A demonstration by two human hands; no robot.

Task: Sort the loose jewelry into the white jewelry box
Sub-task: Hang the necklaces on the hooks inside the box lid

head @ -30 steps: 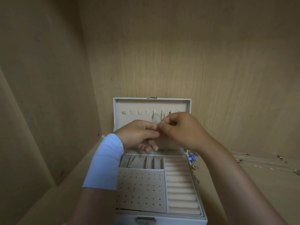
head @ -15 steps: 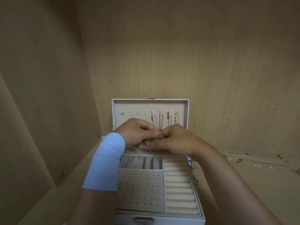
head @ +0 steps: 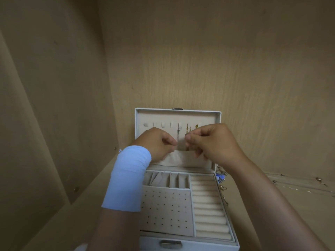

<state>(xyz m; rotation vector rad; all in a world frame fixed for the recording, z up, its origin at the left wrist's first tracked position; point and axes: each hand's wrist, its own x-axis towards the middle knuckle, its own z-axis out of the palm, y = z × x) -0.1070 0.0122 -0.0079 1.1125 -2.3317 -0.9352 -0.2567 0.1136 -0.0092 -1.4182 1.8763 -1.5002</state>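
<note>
The white jewelry box (head: pixel 199 245) stands open on the shelf (head: pixel 299 211), its lid (head: pixel 177 115) upright just before the back panel (head: pixel 199 60). The side panel (head: pixel 54 105) is near the box's left edge; open shelf lies to its right. Left hand (head: pixel 155 144) and right hand (head: pixel 212 142) hover before the lid, slightly apart. Each grip is pinched together, on what I cannot tell. Loose jewelry (head: pixel 221 178) lies just beside the box's right rim.
</note>
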